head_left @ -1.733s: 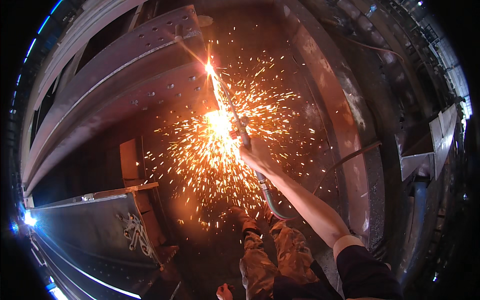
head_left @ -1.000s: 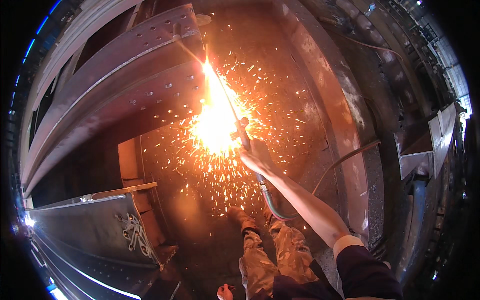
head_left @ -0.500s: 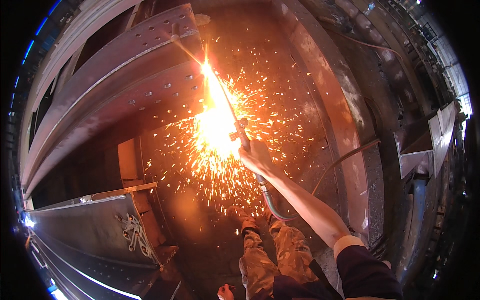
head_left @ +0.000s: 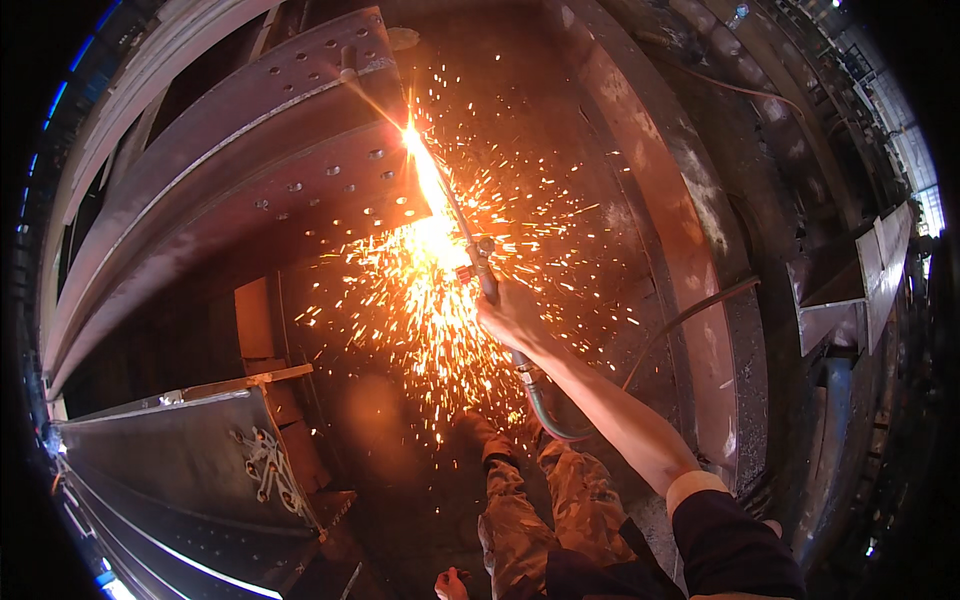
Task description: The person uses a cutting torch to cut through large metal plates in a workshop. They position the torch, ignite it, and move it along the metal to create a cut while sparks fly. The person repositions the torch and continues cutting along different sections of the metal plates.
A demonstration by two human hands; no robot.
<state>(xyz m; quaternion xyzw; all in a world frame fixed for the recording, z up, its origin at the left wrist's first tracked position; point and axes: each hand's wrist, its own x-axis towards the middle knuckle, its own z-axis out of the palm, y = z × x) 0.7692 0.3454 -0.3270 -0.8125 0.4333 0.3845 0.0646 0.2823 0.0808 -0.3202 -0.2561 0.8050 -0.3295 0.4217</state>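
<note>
My right hand [head_left: 512,315] grips a cutting torch [head_left: 483,268] by its handle, arm stretched forward. The long thin neck points away from me, its tip lost in glare at the end of a large steel beam [head_left: 230,150] with rows of bolt holes. A bright flame [head_left: 412,140] burns at the beam's end, and molten sparks [head_left: 430,245] pour down and spray toward my boots. From the handle's rear a hose [head_left: 545,412] curves down beside my forearm. My left hand [head_left: 450,585] hangs low at the bottom edge, fingers curled; whatever they hold is unclear.
Another steel beam [head_left: 165,450] lies at lower left, with a cluster of pale looped pieces [head_left: 268,465] at its end. A long steel member [head_left: 665,190] runs along my right. Farther right stands an angular metal bracket [head_left: 835,285]. My legs [head_left: 585,500] are close below the sparks.
The glare around the falling sparks has shrunk and the spray has spread lower. The flame has shifted very slightly down the beam's end. Both hands stay almost in place.
</note>
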